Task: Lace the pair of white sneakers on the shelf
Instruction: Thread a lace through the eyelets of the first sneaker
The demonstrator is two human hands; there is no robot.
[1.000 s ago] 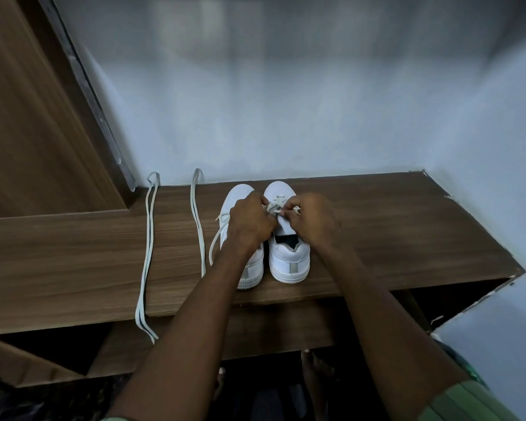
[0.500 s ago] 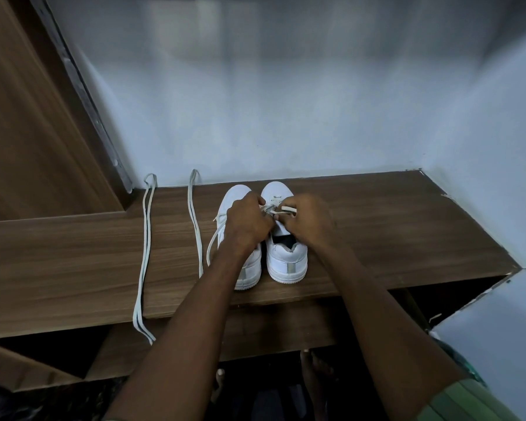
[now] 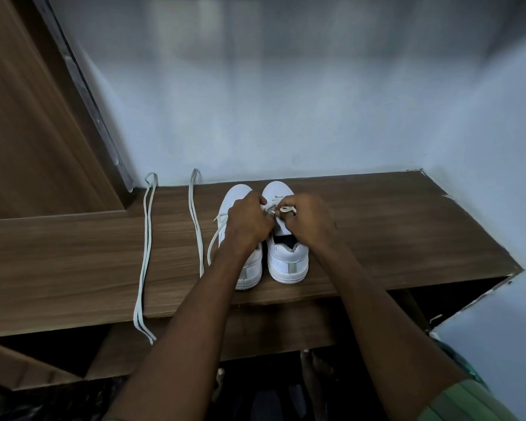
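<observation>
Two white sneakers stand side by side on the wooden shelf (image 3: 392, 226), toes toward the wall. Over the eyelets of the right sneaker (image 3: 287, 262) my right hand (image 3: 310, 221) pinches the end of a white lace (image 3: 287, 209). My left hand (image 3: 246, 223) grips the same lace at the eyelets and covers much of the left sneaker (image 3: 251, 273). The lace trails off to the left of the left sneaker, down to the shelf. The eyelets themselves are hidden by my fingers.
A second white lace (image 3: 145, 253) lies doubled at the left and hangs over the shelf's front edge. A brown wooden panel (image 3: 28, 132) rises at the left. A pale wall closes the back and right. Under the shelf it is dark.
My right hand has drawn a short loop of lace end out to the right of the eyelets. The left hand stays in place. The view has shifted slightly.
</observation>
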